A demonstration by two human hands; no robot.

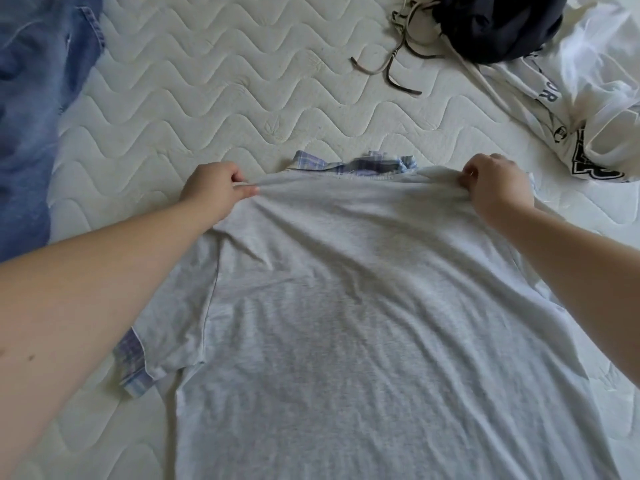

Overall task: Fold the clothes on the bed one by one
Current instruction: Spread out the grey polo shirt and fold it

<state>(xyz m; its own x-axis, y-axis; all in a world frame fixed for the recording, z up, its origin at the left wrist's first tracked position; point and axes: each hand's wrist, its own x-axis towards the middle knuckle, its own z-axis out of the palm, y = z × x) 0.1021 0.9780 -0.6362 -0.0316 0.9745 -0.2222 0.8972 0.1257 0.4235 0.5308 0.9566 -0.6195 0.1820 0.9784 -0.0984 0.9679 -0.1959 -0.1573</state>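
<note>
A light grey t-shirt [346,306] lies spread across the quilted mattress [207,98], its neck end away from me. My left hand [214,188] pinches the left shoulder and my right hand [495,185] pinches the right shoulder, pulling the top edge taut. Under the t-shirt lies a blue plaid shirt [356,166]; only its collar at the top and a sleeve cuff at the lower left show.
Blue denim jeans [31,116] lie along the left edge. At the top right sit a dark navy garment [498,26] with pale drawstrings [391,64] and a white garment with black lettering [571,109].
</note>
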